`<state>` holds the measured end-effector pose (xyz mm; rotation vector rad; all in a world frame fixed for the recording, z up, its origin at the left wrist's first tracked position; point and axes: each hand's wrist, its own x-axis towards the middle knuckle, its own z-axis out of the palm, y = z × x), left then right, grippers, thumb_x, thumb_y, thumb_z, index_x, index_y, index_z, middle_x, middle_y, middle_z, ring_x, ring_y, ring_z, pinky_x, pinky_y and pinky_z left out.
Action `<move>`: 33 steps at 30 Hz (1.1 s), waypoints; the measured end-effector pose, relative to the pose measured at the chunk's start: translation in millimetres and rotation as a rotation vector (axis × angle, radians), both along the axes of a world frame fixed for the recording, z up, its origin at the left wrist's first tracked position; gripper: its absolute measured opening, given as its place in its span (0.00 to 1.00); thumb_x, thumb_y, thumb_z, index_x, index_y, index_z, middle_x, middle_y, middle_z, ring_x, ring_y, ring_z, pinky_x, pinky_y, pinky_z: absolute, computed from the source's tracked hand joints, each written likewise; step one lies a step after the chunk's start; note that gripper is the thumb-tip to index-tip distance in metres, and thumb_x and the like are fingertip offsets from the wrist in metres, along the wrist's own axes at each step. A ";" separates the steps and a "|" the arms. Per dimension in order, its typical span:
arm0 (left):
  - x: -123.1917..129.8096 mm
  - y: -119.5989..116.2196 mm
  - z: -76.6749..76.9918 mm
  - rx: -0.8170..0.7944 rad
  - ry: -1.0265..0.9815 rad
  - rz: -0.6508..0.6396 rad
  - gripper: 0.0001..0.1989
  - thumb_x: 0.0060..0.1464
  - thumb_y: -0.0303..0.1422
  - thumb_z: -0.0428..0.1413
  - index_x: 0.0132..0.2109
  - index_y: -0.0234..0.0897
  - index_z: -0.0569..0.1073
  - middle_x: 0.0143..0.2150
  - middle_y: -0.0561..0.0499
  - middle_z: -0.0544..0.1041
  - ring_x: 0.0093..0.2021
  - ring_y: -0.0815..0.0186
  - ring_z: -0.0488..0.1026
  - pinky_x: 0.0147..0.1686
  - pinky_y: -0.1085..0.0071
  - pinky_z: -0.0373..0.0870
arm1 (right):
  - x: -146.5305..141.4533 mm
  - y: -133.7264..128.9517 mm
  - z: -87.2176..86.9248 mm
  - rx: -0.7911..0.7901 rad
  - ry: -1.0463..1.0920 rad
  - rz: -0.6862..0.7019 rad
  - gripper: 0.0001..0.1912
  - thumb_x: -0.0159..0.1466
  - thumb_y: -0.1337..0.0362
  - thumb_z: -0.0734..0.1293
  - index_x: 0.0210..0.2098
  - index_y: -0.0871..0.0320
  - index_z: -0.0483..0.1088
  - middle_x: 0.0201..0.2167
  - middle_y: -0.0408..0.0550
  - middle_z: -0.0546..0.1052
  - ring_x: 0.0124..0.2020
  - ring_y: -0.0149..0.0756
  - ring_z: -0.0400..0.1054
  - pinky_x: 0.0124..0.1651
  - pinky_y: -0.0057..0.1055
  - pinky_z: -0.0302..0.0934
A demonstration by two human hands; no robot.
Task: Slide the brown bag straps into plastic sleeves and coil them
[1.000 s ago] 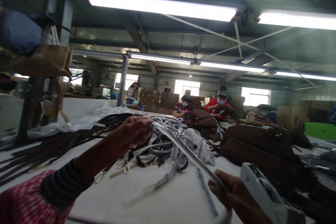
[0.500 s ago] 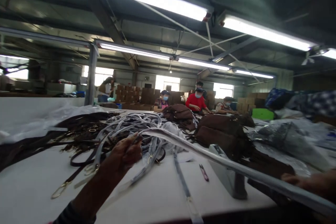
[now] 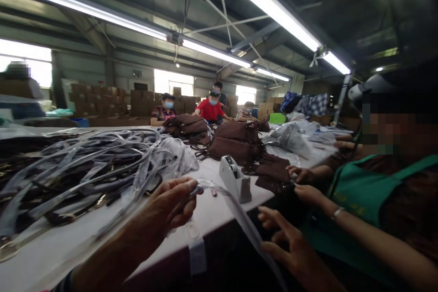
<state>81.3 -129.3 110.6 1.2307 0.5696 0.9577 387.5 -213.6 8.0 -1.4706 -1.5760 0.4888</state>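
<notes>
My left hand [image 3: 179,200] is closed, pinching one end of a strap sleeved in clear plastic [image 3: 239,212]. The strap runs down to the right, past the table edge. My right hand [image 3: 290,246] is beside its lower part, thumb and fingers apart; the thumb tip overlaps the strap in view, and I cannot tell whether it touches. Left of my hands lies a heap of plastic-sleeved straps [image 3: 112,155] with metal clasps. A grey tape dispenser [image 3: 236,180] stands just beyond the held strap. Small thread snips [image 3: 214,192] lie near it, partly hidden.
Brown fabric bags [image 3: 232,143] are stacked past the dispenser, with crumpled clear plastic [image 3: 287,137] behind. At my right, a co-worker in a green apron [image 3: 359,191] has both hands [image 3: 304,182] by the brown pieces. Several people sit or stand across the table.
The view has swung right, bringing the co-worker in the green apron into sight. My right hand has come in from the right edge, its fingers now apart. My left hand still holds the strap end.
</notes>
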 end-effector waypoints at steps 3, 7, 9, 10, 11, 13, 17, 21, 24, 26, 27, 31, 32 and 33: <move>26.7 2.9 -1.7 0.012 0.068 -0.050 0.18 0.58 0.44 0.65 0.32 0.34 0.73 0.23 0.55 0.69 0.19 0.78 0.54 0.18 0.79 0.44 | -41.9 27.5 21.9 0.140 0.103 0.118 0.27 0.61 0.50 0.75 0.58 0.49 0.76 0.50 0.49 0.80 0.43 0.44 0.72 0.47 0.36 0.67; 38.4 9.1 3.7 0.017 0.102 -0.068 0.18 0.57 0.44 0.66 0.31 0.33 0.74 0.24 0.52 0.72 0.19 0.78 0.56 0.18 0.80 0.47 | -65.2 56.8 26.4 0.080 0.328 0.327 0.19 0.66 0.47 0.71 0.39 0.57 0.80 0.31 0.44 0.76 0.32 0.35 0.66 0.36 0.29 0.61; 37.3 10.6 1.5 0.011 0.115 -0.111 0.16 0.57 0.43 0.66 0.33 0.33 0.76 0.26 0.50 0.75 0.19 0.78 0.57 0.17 0.80 0.47 | -64.9 66.6 21.9 0.097 0.376 0.326 0.18 0.64 0.48 0.73 0.41 0.57 0.79 0.34 0.44 0.76 0.33 0.34 0.66 0.34 0.27 0.59; 36.7 10.3 -2.0 -0.001 0.114 -0.143 0.15 0.57 0.42 0.66 0.34 0.33 0.77 0.28 0.49 0.76 0.19 0.78 0.59 0.18 0.81 0.49 | -63.3 70.5 19.3 0.121 0.376 0.314 0.17 0.64 0.49 0.74 0.41 0.57 0.79 0.35 0.44 0.76 0.33 0.34 0.65 0.34 0.27 0.59; 36.8 9.3 -7.5 -0.028 0.105 -0.184 0.14 0.57 0.42 0.67 0.36 0.34 0.78 0.29 0.48 0.77 0.19 0.78 0.61 0.18 0.81 0.52 | -61.4 73.9 16.8 0.144 0.369 0.302 0.15 0.64 0.51 0.73 0.40 0.57 0.79 0.35 0.44 0.75 0.33 0.33 0.65 0.34 0.26 0.58; 40.0 5.9 -23.4 -0.117 0.079 -0.270 0.12 0.57 0.40 0.67 0.40 0.34 0.80 0.33 0.46 0.79 0.22 0.75 0.67 0.21 0.80 0.60 | -57.0 79.6 13.1 0.182 0.367 0.274 0.13 0.67 0.54 0.70 0.35 0.57 0.79 0.31 0.43 0.74 0.33 0.34 0.65 0.35 0.27 0.58; 54.0 -0.4 -59.1 -0.258 0.071 -0.391 0.15 0.56 0.42 0.67 0.42 0.33 0.81 0.34 0.42 0.81 0.22 0.71 0.72 0.21 0.78 0.63 | -46.2 89.1 14.7 0.267 0.410 0.148 0.11 0.68 0.58 0.68 0.36 0.57 0.79 0.30 0.44 0.76 0.33 0.37 0.68 0.38 0.29 0.60; 61.8 0.7 -54.0 -0.244 0.071 -0.417 0.17 0.55 0.45 0.67 0.38 0.32 0.82 0.31 0.41 0.81 0.21 0.70 0.73 0.20 0.78 0.62 | -46.1 96.0 17.9 0.347 0.339 0.097 0.13 0.69 0.54 0.66 0.36 0.56 0.77 0.28 0.44 0.75 0.30 0.35 0.66 0.35 0.29 0.59; 60.2 10.0 -21.3 -0.097 -0.013 -0.273 0.15 0.54 0.42 0.68 0.41 0.34 0.83 0.34 0.42 0.83 0.26 0.67 0.76 0.25 0.76 0.69 | -67.6 96.0 5.5 0.269 0.423 0.165 0.21 0.69 0.46 0.65 0.32 0.57 0.73 0.24 0.43 0.73 0.26 0.33 0.65 0.31 0.29 0.58; 58.0 22.0 -2.2 -0.003 -0.075 -0.144 0.16 0.51 0.40 0.70 0.44 0.36 0.84 0.36 0.42 0.84 0.29 0.64 0.79 0.31 0.73 0.74 | -90.2 92.9 -11.3 0.114 0.568 0.249 0.26 0.68 0.40 0.64 0.33 0.58 0.71 0.23 0.44 0.74 0.23 0.33 0.65 0.29 0.28 0.58; 56.9 29.7 3.1 0.050 -0.090 -0.078 0.17 0.50 0.39 0.71 0.45 0.36 0.84 0.37 0.43 0.84 0.31 0.63 0.79 0.34 0.71 0.76 | -101.9 90.7 -21.2 0.018 0.642 0.289 0.27 0.67 0.38 0.65 0.35 0.58 0.71 0.22 0.45 0.74 0.22 0.33 0.65 0.28 0.28 0.59; 52.3 67.1 -11.3 0.328 -0.001 0.226 0.13 0.57 0.40 0.65 0.43 0.34 0.82 0.39 0.43 0.85 0.37 0.58 0.83 0.40 0.68 0.79 | -135.1 81.3 -55.1 -0.241 0.860 0.334 0.33 0.59 0.31 0.69 0.38 0.58 0.68 0.16 0.39 0.69 0.16 0.29 0.60 0.23 0.25 0.56; 50.4 75.9 -21.8 0.415 0.054 0.280 0.12 0.61 0.40 0.62 0.42 0.34 0.81 0.40 0.43 0.84 0.39 0.57 0.83 0.41 0.67 0.79 | -138.1 79.3 -58.8 -0.256 0.864 0.336 0.34 0.58 0.30 0.68 0.37 0.58 0.68 0.15 0.38 0.68 0.15 0.28 0.59 0.22 0.25 0.54; 47.9 83.5 -33.3 0.525 0.118 0.315 0.12 0.65 0.39 0.58 0.41 0.34 0.80 0.40 0.43 0.84 0.40 0.57 0.83 0.41 0.67 0.79 | -138.9 77.5 -59.8 -0.267 0.839 0.359 0.34 0.58 0.30 0.68 0.36 0.58 0.68 0.15 0.38 0.67 0.15 0.27 0.58 0.21 0.24 0.53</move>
